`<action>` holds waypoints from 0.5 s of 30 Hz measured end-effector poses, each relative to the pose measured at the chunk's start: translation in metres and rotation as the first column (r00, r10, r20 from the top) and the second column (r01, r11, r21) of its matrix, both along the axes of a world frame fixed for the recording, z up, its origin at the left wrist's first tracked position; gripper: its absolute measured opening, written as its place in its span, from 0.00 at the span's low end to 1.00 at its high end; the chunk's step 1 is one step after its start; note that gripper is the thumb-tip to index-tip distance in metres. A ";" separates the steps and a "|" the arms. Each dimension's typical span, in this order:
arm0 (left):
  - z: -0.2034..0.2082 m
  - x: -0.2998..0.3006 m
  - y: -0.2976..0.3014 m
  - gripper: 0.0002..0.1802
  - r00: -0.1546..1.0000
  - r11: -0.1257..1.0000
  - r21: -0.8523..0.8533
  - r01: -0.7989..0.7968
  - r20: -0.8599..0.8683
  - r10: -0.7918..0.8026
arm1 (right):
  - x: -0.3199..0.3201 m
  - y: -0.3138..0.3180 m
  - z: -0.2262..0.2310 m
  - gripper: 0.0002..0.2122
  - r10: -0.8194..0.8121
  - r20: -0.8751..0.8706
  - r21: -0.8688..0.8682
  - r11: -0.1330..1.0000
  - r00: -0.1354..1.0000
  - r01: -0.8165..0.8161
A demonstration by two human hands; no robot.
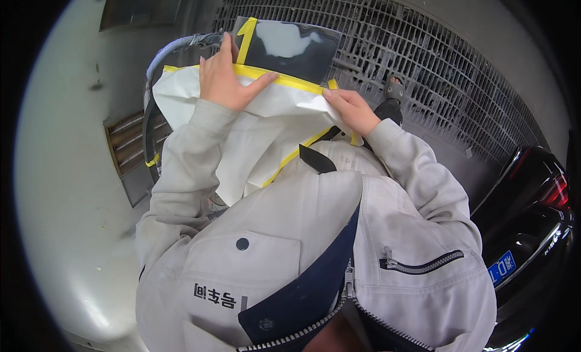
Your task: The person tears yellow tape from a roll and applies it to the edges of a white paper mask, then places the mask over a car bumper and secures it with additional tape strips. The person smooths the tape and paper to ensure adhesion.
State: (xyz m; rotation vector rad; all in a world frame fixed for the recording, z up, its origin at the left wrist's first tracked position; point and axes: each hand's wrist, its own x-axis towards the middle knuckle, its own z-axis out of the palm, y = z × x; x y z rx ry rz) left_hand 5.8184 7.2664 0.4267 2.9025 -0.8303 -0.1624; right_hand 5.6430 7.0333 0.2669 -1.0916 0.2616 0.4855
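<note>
A dark, glossy panel [327, 46] with a pale grey patch [284, 38] lies ahead of me. White masking paper [266, 107] hangs from its near edge, with a strip of yellow masking tape [302, 84] along the top of the paper. My left hand [225, 81] is spread over the left part of this strip, its thumb stretched along the tape and its fingers pointing away at the panel's left side. At the strip's right end, my right hand [352, 110] pinches the taped edge between thumb and fingers. Another yellow tape piece [247, 40] crosses the panel's left side.
A curved, wrapped rim [158, 64] runs past the paper on the left. Floor grating [436, 61] lies beyond the panel, and a sandalled foot [394, 88] shows near my right hand. A dark car [532, 225] stands at the right. A slatted vent [130, 140] is at the left.
</note>
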 end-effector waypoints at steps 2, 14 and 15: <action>-0.001 0.000 0.000 0.79 1.000 0.999 0.039 0.020 0.006 -0.020 | 0.004 0.003 -0.003 0.24 -0.002 -0.022 0.053 0.999 1.000 0.003; -0.002 0.000 -0.004 0.80 1.000 0.998 0.053 -0.013 0.020 0.012 | 0.041 0.025 -0.029 0.19 -0.083 0.080 -0.058 0.994 0.993 0.088; -0.003 -0.001 -0.004 0.80 0.999 0.999 0.050 -0.015 0.030 0.014 | 0.041 0.026 -0.032 0.19 -0.101 0.064 -0.073 0.992 0.993 0.105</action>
